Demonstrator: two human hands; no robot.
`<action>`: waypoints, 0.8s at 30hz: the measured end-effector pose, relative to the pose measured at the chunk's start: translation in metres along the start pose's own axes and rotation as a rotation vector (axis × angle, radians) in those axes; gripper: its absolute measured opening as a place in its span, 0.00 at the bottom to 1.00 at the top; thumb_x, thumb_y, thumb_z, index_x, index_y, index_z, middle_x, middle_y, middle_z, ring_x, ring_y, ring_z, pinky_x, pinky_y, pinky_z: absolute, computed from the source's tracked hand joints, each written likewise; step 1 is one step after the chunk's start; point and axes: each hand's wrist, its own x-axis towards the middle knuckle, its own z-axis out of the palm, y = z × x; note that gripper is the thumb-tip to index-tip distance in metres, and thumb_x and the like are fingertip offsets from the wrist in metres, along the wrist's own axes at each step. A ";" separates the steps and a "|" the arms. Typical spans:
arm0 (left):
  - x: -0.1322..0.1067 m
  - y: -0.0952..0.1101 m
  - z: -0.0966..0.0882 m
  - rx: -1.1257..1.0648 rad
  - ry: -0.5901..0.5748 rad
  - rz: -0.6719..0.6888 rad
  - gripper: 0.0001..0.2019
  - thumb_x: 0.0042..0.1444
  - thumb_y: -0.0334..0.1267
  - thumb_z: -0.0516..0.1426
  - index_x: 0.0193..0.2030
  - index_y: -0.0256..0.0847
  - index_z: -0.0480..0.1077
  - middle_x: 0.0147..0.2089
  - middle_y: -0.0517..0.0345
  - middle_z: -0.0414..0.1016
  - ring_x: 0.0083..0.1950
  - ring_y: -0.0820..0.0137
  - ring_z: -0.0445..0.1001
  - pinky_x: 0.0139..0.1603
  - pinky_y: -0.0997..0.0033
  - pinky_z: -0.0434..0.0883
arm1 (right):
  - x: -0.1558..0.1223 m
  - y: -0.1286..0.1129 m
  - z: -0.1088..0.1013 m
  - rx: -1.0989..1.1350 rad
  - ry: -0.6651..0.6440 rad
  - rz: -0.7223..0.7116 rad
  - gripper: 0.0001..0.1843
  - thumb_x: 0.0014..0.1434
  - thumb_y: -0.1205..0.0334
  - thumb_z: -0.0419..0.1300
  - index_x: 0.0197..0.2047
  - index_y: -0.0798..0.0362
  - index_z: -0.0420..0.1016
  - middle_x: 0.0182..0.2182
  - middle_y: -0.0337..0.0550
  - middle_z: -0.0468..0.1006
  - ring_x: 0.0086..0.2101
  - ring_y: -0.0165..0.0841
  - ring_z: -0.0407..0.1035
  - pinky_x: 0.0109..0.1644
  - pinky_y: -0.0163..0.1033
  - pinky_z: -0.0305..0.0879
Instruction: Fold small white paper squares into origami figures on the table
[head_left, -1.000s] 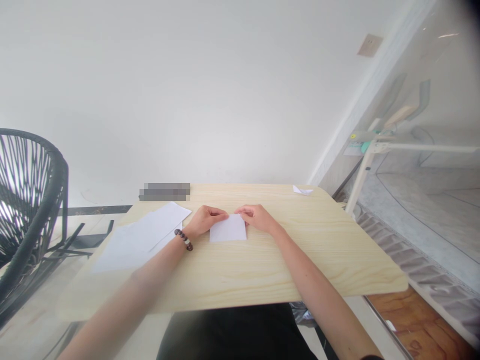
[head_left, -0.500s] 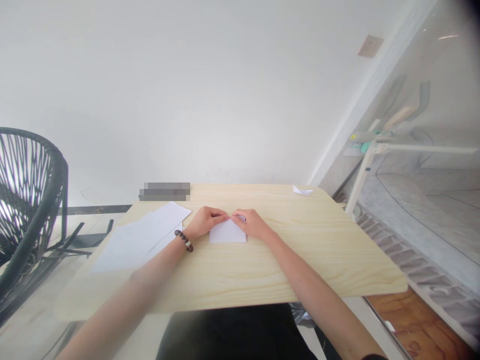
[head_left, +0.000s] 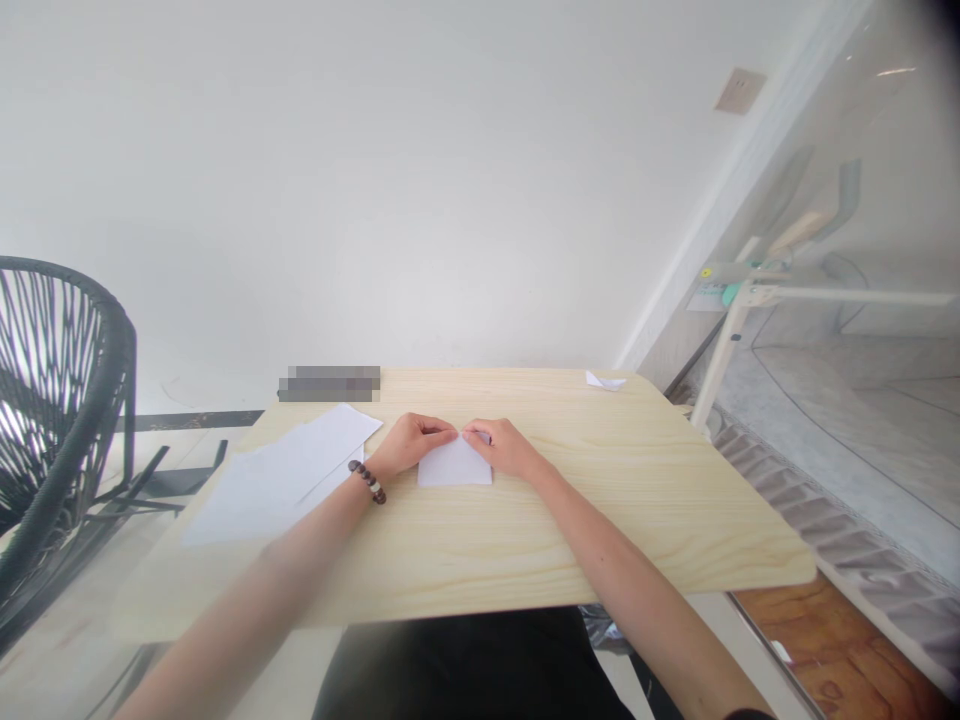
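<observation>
A small white sheet of paper [head_left: 454, 468] lies in front of me on the light wooden table [head_left: 525, 550]. At its far edge, my left hand [head_left: 414, 442] pinches the paper between thumb and fingers. My right hand [head_left: 501, 447] pinches the same edge, its fingertips almost meeting those of the left. Both hands partly cover the upper corners of the paper. Larger white sheets [head_left: 277, 480] lie overlapping at the left, beside my left forearm, which wears a dark beaded bracelet [head_left: 367, 482].
A small folded white paper [head_left: 604, 382] rests near the far right corner. A blurred-out dark object [head_left: 330, 384] sits at the far left edge. A black woven chair [head_left: 112, 340] stands to the left, and a white metal frame [head_left: 726, 350] to the right.
</observation>
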 end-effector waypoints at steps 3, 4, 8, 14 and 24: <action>0.000 0.001 0.000 -0.003 -0.005 0.000 0.18 0.45 0.49 0.51 0.32 0.37 0.72 0.33 0.57 0.74 0.32 0.69 0.69 0.28 0.76 0.64 | 0.000 0.000 0.000 -0.010 0.003 0.001 0.14 0.56 0.60 0.45 0.33 0.55 0.70 0.28 0.38 0.72 0.26 0.25 0.61 0.29 0.29 0.53; 0.000 0.001 0.000 -0.005 -0.009 0.001 0.18 0.45 0.49 0.51 0.32 0.37 0.72 0.33 0.57 0.74 0.32 0.69 0.69 0.28 0.76 0.64 | -0.001 0.000 -0.001 -0.013 0.004 0.001 0.14 0.56 0.60 0.46 0.33 0.55 0.70 0.28 0.38 0.72 0.26 0.25 0.61 0.29 0.29 0.53; 0.000 0.002 -0.001 -0.010 -0.018 0.007 0.18 0.45 0.49 0.51 0.32 0.37 0.72 0.33 0.57 0.74 0.32 0.69 0.69 0.28 0.77 0.64 | -0.001 -0.001 -0.001 -0.007 0.009 0.005 0.13 0.55 0.60 0.46 0.33 0.55 0.70 0.27 0.38 0.72 0.25 0.24 0.61 0.29 0.29 0.53; 0.000 0.002 -0.001 -0.006 -0.025 0.006 0.18 0.46 0.49 0.51 0.33 0.37 0.72 0.34 0.57 0.74 0.33 0.69 0.69 0.28 0.77 0.64 | -0.001 -0.001 -0.001 0.037 0.013 0.020 0.13 0.55 0.60 0.46 0.33 0.54 0.71 0.28 0.38 0.72 0.26 0.24 0.61 0.29 0.29 0.54; -0.001 0.003 -0.001 0.000 -0.007 0.001 0.18 0.45 0.49 0.51 0.32 0.37 0.72 0.33 0.57 0.74 0.32 0.69 0.69 0.28 0.76 0.64 | -0.002 -0.003 -0.002 0.053 0.018 0.044 0.13 0.54 0.60 0.47 0.32 0.55 0.71 0.27 0.38 0.72 0.26 0.25 0.61 0.29 0.29 0.54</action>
